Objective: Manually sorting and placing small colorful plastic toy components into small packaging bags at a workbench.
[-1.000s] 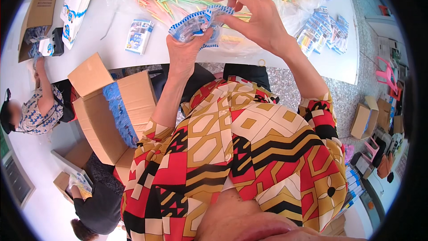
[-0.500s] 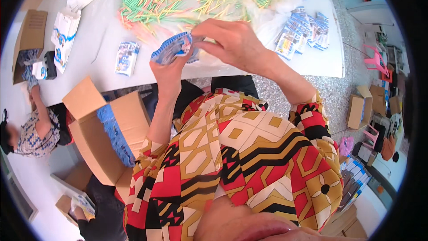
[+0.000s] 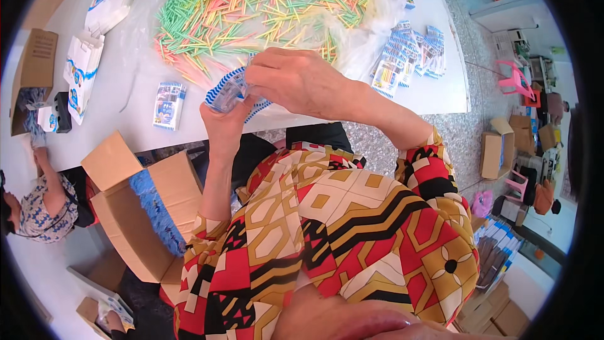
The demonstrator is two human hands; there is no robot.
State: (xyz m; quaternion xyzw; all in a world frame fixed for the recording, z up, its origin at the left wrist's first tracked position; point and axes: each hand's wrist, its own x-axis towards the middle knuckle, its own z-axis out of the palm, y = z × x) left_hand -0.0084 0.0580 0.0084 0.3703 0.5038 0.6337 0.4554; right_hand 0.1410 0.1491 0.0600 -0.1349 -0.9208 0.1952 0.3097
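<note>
Plastic packet [image 3: 226, 92], in the upper frame left of centre, is pinched in the grip of the left hand [image 3: 221, 123]; whether the right hand [image 3: 294, 83] also pinches it, I cannot tell. Probably light, soft, slippery: best held by its rim.

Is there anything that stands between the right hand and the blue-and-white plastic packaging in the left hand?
Nothing visible does: the right hand partly covers the blue-and-white plastic packaging held in the left hand. Exact contact is unclear.
</note>
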